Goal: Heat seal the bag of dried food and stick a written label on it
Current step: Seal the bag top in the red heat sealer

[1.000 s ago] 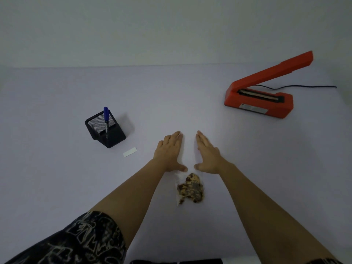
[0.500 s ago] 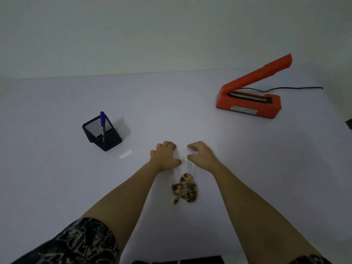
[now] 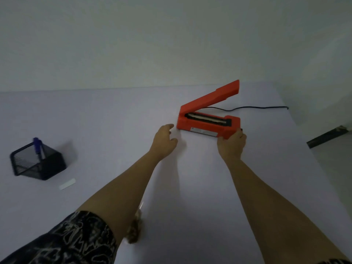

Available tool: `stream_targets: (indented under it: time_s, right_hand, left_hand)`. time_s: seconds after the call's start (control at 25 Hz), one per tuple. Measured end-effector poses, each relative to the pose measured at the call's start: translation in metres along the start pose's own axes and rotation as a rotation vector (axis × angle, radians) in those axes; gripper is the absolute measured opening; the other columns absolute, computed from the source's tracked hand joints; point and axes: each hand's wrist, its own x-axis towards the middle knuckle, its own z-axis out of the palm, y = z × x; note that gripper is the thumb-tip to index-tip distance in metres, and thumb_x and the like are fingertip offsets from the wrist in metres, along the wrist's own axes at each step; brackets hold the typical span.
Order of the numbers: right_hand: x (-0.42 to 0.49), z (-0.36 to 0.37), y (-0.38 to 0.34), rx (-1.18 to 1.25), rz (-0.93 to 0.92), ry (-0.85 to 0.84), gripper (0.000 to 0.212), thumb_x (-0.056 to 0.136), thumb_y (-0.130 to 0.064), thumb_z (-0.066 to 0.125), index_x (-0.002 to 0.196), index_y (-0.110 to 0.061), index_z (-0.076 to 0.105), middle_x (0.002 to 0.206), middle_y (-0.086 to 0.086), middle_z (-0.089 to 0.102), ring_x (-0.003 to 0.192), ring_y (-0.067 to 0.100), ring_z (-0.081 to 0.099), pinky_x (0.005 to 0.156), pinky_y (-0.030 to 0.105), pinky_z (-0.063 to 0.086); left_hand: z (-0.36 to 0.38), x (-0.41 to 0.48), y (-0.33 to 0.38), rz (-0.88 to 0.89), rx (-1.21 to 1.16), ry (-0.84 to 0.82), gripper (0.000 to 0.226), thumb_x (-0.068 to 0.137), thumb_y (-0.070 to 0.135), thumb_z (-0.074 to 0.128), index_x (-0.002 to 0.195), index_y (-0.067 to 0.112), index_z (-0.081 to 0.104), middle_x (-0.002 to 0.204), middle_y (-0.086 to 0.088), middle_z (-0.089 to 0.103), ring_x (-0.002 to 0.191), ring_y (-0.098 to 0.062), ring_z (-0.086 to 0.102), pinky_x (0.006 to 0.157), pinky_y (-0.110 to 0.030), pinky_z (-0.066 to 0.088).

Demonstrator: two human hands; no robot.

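Nearest the camera: patterned sleeve [image 3: 66, 239] on the left arm, low in the view.

Bag of dried food [image 3: 135, 229]: lies on the pale table [image 3: 114, 121], well behind both sets of fingers on the person's side. It is mostly hidden by the left forearm; only brown mottled contents and a sliver of clear film show.

Label [image 3: 67, 184]: small white strip, flat on the table, far to the left of the left fingers [image 3: 168, 127] and nearer the person than they are. Just past it stands a black mesh pen holder [image 3: 38, 161] with a blue pen [image 3: 37, 145] upright inside (both motion-blurred).

Left hand [image 3: 164, 141]: fingers loosely curled, holding nothing. The tips sit just beside the left end of the heat sealer [image 3: 207, 121]; there looks to be a narrow gap, though contact cannot be ruled out from this angle.

Right hand [image 3: 231, 144]: fingers [image 3: 239, 133] and thumb curled round the near right corner of the sealer's base, gripping it.

Heat sealer: orange-red, base flat on the table, spanning the space between the two hands' fingertips. The lid arm [image 3: 215, 96] is raised at a slant from the left end, leaving the dark sealing strip exposed.

Beyond the right fingers, a black cord [image 3: 257, 107] runs from behind the sealer off to the right, toward the table's far edge.
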Motion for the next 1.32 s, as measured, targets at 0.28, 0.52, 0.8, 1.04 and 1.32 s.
stream_targets:
  time_s: [0.28,0.52,0.8,1.04,1.32]
  right_hand:
    - [0.047,-0.006,0.039,0.028,-0.086,-0.217,0.065,0.076,-0.008,0.063,0.133,-0.001,0.034,0.131,0.022,0.043,0.118,0.034,0.047,0.1,0.044,0.043]
    - [-0.007,-0.023,0.07,0.117,-0.11,-0.21,0.064,0.086,-0.021,0.06,0.139,-0.005,0.029,0.143,0.019,0.035,0.129,0.032,0.04,0.107,0.043,0.037]
    - [-0.086,-0.055,0.103,0.121,-0.05,-0.088,0.058,0.094,-0.027,0.049,0.141,-0.002,0.029,0.148,0.017,0.034,0.138,0.027,0.031,0.109,0.026,0.02]
    - [-0.095,-0.057,0.108,0.151,-0.043,-0.045,0.053,0.092,-0.026,0.053,0.137,-0.002,0.038,0.143,0.017,0.043,0.134,0.026,0.038,0.106,0.024,0.025]
    - [-0.094,-0.057,0.111,0.145,-0.05,-0.067,0.055,0.092,-0.027,0.053,0.138,-0.004,0.037,0.144,0.016,0.041,0.134,0.025,0.038,0.106,0.024,0.024]
  left_hand:
    - [0.029,0.054,0.036,-0.118,-0.019,0.029,0.061,0.085,0.001,0.046,0.142,0.008,0.026,0.133,-0.02,0.049,0.121,-0.035,0.048,0.091,-0.033,0.04]
    - [0.031,0.015,0.024,-0.064,-0.013,0.021,0.05,0.087,0.006,0.05,0.135,0.01,0.039,0.121,-0.016,0.059,0.11,-0.03,0.057,0.079,-0.027,0.039]
    - [0.04,-0.048,0.003,0.073,0.134,0.033,0.07,0.089,0.051,0.049,0.145,0.021,0.02,0.124,-0.014,0.057,0.11,-0.032,0.057,0.091,-0.04,0.045]
    - [0.041,-0.039,0.012,0.161,0.346,0.027,0.051,0.096,0.047,0.03,0.138,0.018,0.028,0.107,-0.019,0.061,0.091,-0.038,0.06,0.077,-0.039,0.045]
    - [0.033,-0.04,0.007,0.12,0.084,0.023,0.044,0.098,0.042,0.027,0.125,0.011,0.043,0.097,-0.008,0.061,0.096,-0.033,0.061,0.083,-0.036,0.047]
